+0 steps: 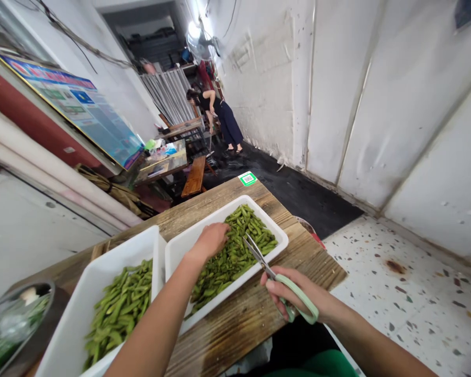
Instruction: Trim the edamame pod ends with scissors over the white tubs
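My left hand (pixel 214 240) reaches into a white plastic tray (pixel 188 230) of green edamame pods (pixel 245 230). Its fingers curl downward among the pods; the fingertips are hidden, so what they pinch does not show. In my right hand (pixel 294 293) is a pair of scissors (pixel 300 298) with pale green handles. The scissor blades are parted and point up and left over the near rim of that tray. Left of it, a second, deeper white bin (pixel 90 293) holds more edamame pods (pixel 121 303), with my left forearm crossing in front of its right side.
The wooden table (pixel 310 256) carries both containers and a green QR-code card (pixel 247 178). A dark pot (pixel 49 309) with bagged greens stands at the left. Farther off, a person (pixel 220 115) bends beside wooden tables and a bench (pixel 195 175). A white wall runs along the right.
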### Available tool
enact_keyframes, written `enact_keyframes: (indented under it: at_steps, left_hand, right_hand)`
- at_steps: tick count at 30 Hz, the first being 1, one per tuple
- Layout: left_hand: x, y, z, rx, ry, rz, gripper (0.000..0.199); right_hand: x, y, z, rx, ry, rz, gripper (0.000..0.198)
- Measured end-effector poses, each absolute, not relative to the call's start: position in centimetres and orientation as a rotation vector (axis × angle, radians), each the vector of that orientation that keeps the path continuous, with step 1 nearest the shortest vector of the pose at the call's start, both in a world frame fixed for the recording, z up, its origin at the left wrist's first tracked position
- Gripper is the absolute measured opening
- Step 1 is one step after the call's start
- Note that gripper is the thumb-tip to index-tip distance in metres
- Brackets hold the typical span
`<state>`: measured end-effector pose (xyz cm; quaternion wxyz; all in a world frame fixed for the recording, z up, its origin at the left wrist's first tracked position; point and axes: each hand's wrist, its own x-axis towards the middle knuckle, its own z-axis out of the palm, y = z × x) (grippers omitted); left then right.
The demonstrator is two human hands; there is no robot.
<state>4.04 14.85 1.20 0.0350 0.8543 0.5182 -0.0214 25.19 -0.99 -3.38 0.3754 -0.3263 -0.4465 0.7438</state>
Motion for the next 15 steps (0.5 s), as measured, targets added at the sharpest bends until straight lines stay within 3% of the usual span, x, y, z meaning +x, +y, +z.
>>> enact_keyframes:
  at_steps: [3, 7, 15]
  left_hand:
    - [2.9, 12.0, 2.3, 2.401, 1.583, 0.267, 0.023]
    - [1.8, 7.4, 2.2, 1.845, 1.485, 0.680, 0.037]
    - [1.8, 3.1, 0.2, 1.412, 1.505, 1.035, 0.040]
  right_hand:
    - [24.6, -1.2, -3.0, -0.839, -1.165, 1.877, 0.042]
    - [23.5, -1.4, -2.6, -0.916, -1.226, 1.884, 0.043]
    - [21.5, -1.8, -2.2, -1.037, -1.563, 1.670, 0.035]
